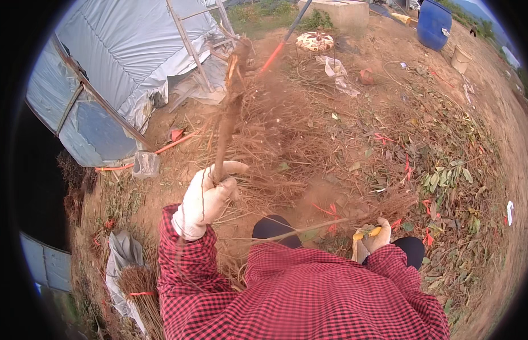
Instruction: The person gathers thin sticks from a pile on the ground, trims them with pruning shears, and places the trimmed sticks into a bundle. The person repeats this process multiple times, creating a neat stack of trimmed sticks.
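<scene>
My left hand (202,202), in a white glove, grips a woody plant stem (225,131) that stands up in front of me. Its top end is a gnarled, split root crown (236,68) with thin trailing roots, blurred by motion. Low on the right, my right hand (379,241) is closed around a yellow-handled tool (369,233), whose blades I cannot make out. Just above that hand lies a thin stem (306,230) with a brushy tangle of fine roots (393,206) at its right end; whether the hand touches it is unclear. Between my hands spreads a heap of rooted stems (272,157).
Leaf litter (455,199) with red ties covers the right side. A tied bundle of stems (140,291) is at lower left. Farther off are a concrete block (145,165), a wooden ladder (189,42), a plastic sheet shelter (115,46), a patterned stool (315,41) and a blue barrel (434,25).
</scene>
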